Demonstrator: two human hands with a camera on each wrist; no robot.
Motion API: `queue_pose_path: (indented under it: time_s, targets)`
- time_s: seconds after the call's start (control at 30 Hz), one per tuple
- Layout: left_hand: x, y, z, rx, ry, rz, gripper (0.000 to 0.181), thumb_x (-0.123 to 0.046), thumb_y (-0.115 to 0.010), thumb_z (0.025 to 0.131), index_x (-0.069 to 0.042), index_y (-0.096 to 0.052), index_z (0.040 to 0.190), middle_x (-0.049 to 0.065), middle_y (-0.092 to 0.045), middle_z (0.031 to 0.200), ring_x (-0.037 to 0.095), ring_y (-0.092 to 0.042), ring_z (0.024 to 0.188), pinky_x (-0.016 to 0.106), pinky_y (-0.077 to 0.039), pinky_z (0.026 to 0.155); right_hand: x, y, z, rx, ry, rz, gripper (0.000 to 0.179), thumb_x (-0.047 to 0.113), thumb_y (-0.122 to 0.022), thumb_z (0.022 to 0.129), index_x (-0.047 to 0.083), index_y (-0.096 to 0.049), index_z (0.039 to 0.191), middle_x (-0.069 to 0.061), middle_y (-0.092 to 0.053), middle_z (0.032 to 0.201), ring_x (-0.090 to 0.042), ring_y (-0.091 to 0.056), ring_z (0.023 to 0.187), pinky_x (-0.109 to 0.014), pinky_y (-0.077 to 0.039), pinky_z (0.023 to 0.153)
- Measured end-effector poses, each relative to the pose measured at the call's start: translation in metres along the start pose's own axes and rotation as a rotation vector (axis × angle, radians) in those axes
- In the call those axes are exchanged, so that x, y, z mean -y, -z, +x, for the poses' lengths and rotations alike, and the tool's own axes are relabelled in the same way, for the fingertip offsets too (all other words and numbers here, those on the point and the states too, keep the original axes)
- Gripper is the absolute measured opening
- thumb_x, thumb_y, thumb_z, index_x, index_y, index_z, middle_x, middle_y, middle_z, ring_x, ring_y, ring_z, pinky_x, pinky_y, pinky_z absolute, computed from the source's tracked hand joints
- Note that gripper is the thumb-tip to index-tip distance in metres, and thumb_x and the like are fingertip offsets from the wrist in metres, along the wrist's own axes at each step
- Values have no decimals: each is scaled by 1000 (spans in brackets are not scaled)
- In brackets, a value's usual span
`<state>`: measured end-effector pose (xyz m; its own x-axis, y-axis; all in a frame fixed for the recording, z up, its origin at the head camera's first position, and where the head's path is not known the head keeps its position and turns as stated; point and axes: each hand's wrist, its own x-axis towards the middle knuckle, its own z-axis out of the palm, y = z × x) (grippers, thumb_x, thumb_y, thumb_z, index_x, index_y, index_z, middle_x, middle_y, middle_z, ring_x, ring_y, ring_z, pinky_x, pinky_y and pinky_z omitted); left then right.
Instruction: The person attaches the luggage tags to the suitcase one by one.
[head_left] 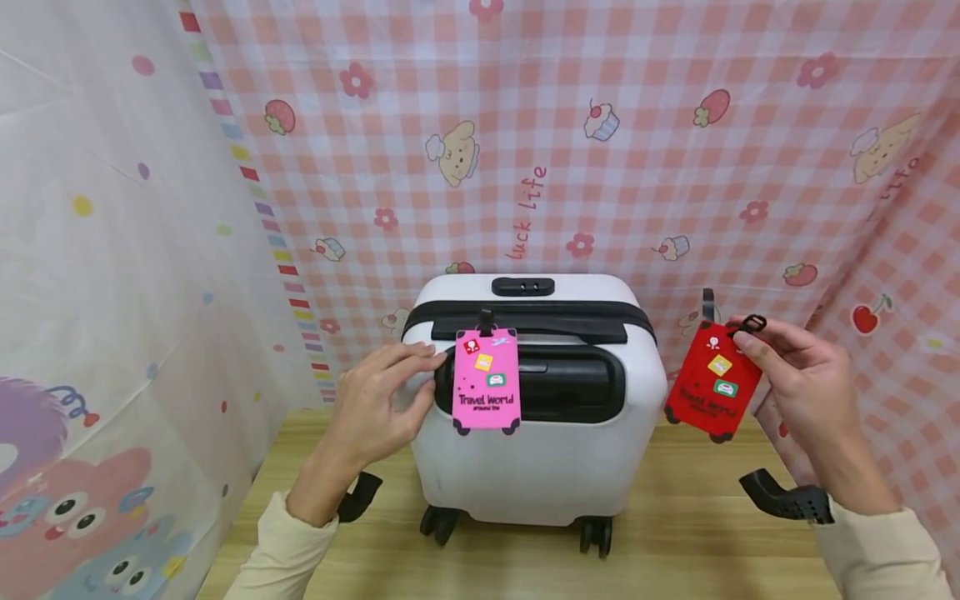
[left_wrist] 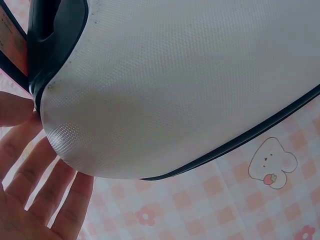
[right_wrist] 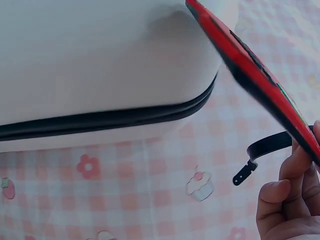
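Note:
A white suitcase (head_left: 525, 475) stands upright with its black side handle (head_left: 573, 383) facing me. In front of that handle hangs a pink luggage tag (head_left: 487, 404), its short black strap (head_left: 487, 320) at the top. My left hand (head_left: 378, 404) is at the suitcase's left side, thumb and fingers apart and holding nothing; in the left wrist view its fingers (left_wrist: 42, 172) lie spread along the shell's edge. To the right of the suitcase, my right hand (head_left: 810, 387) pinches a red luggage tag (head_left: 708, 396) by its upper corner. Its black strap (right_wrist: 270, 145) sticks out loose in the right wrist view.
The suitcase's wheels (head_left: 596, 533) rest on a wood-grain surface (head_left: 517, 571). Behind it hangs a pink checked cloth (head_left: 480, 225) with cartoon prints. A white patterned sheet (head_left: 150, 292) closes the left side. A black combination lock (head_left: 523, 287) sits on the suitcase's top.

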<state>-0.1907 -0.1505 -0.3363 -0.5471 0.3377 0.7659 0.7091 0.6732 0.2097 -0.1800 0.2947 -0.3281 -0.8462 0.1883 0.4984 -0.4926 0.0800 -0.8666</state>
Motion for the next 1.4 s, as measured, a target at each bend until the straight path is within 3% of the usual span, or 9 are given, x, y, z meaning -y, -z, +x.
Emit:
queue_pose_path:
  time_s: [0.3,0.43,0.63,0.73,1.13,1.4]
  targets:
    - [1,-1,1,-17,-28,27,24,-16,-71,82,-13,-78,104,4,-73,108,22,-69,102,39,-57,68,23,-17,4,106,93,135,23,-11,-63,90,-16,-64,112,-4,-75,101,-12,-68,87,-18,-55,75]
    - [0,-2,1,-19,-43,34,24,-16,-71,82,-12,-78,104,5,-73,108,22,-69,101,39,-57,68,31,-28,1,197,110,147,22,-13,-59,91,-16,-63,112,-4,-74,103,-13,-67,92,-19,-55,77]
    - [0,-4,0,-26,-60,44,24,-15,-71,82,-10,-78,104,6,-73,108,24,-69,99,39,-58,67,34,-43,-2,325,134,59,21,-12,-57,93,-12,-65,112,-1,-73,101,-12,-65,88,-19,-55,75]
    - [0,-5,0,-37,-71,47,24,-14,-70,82,-10,-78,104,6,-74,107,24,-69,97,38,-58,66,33,-50,-3,372,156,85,22,-15,-56,92,-12,-65,112,-3,-73,102,-13,-66,88,-21,-56,75]
    - [1,-4,6,-47,-93,49,20,-12,-70,82,-8,-79,99,6,-74,101,23,-70,94,40,-58,69,32,-65,-10,417,180,96,26,-20,-53,90,-10,-65,110,-5,-72,100,-14,-67,83,-22,-56,74]
    - [-4,4,14,6,-79,90,18,-17,-70,82,-10,-80,95,5,-74,94,22,-69,87,33,-55,56,33,-68,-13,518,174,47,24,-16,-54,92,-5,-64,110,-2,-71,93,-13,-67,77,-25,-57,69]
